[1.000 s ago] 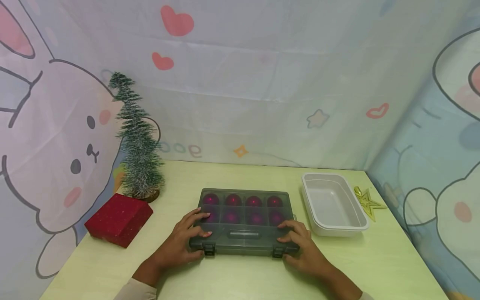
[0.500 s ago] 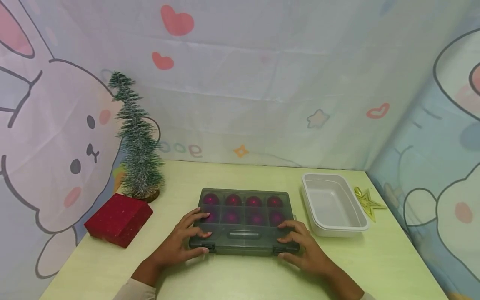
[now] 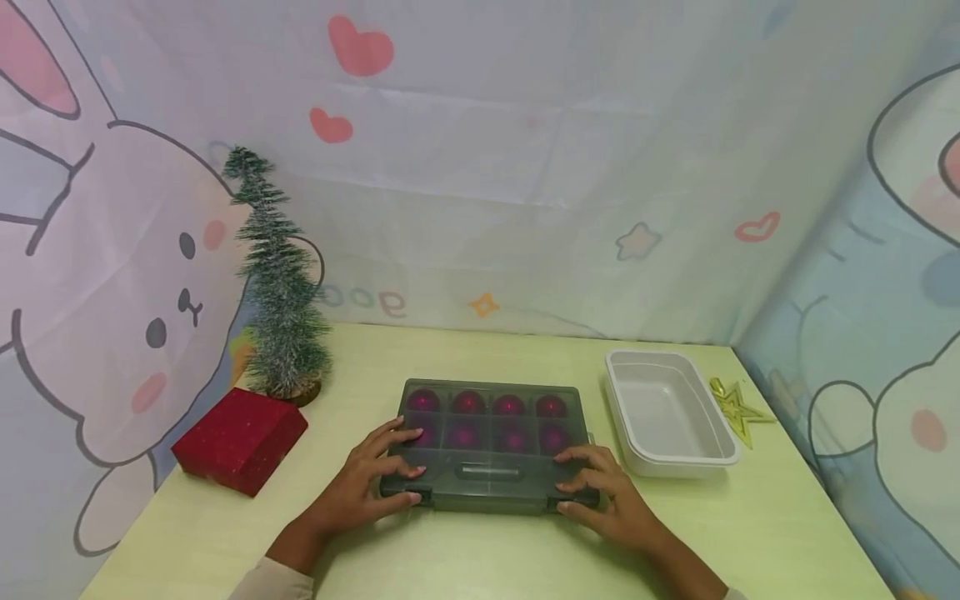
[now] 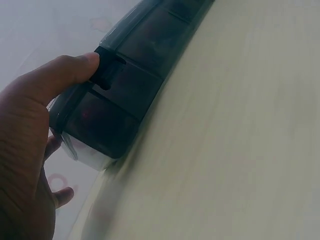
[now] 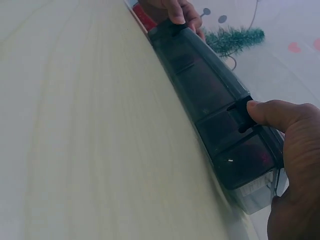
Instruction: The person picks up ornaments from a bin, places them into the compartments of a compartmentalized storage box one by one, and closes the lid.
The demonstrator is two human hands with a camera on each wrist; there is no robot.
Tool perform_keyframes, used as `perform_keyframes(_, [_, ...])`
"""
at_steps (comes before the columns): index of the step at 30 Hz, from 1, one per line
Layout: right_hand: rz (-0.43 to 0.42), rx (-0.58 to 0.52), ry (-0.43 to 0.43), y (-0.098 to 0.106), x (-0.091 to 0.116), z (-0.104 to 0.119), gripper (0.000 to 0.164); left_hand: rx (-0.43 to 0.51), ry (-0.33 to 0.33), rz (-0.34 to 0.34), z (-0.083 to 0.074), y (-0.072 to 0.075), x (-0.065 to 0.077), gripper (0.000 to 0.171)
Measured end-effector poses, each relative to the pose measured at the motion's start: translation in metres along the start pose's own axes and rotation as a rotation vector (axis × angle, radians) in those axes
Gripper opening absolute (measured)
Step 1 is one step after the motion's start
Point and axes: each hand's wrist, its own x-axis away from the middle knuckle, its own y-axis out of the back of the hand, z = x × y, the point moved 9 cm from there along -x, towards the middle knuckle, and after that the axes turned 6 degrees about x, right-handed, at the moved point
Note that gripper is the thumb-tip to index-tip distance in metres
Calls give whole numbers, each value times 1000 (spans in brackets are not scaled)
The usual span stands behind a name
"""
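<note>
A smoky translucent divider box (image 3: 487, 446) lies flat on the table with its lid down, and several red shiny balls show through its compartments. My left hand (image 3: 360, 479) grips its near left corner, fingertips on the lid and thumb on the left latch (image 4: 106, 70). At the opposite near corner, my right hand (image 3: 611, 496) holds the box the same way, its thumb pressing the right latch (image 5: 243, 116). Both latches sit up against the lid's front edge.
Left of the box stand a small artificial Christmas tree (image 3: 283, 308) and a dark red box (image 3: 240, 440). To the right is a white plastic tub (image 3: 671, 465), with a gold star ornament (image 3: 738, 408) beside it. A printed cloth (image 3: 480, 192) hangs behind the table (image 3: 480, 558).
Both thumbs have risen from below the latches onto them. The latches, hanging lower at the front a second ago, have swung up against the box. The divider box stays in place.
</note>
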Motion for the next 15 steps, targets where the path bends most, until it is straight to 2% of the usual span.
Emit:
perform_keyframes(5, [8,-44,-52,0,2,-8,30,-2,7,-17,2,1,3,32])
perform_keyframes(7, [3,-57,-44,0,3,-8,31,-5,0,-27,2,2,5,36])
perform_keyframes(11, [-10,-59,-3,2,3,-4,37,-31,-16,-28,0,1,6,52])
perform_keyframes(15, [-27,-7,0,8,2,5,43,-103,14,-48,-1,4,7,68])
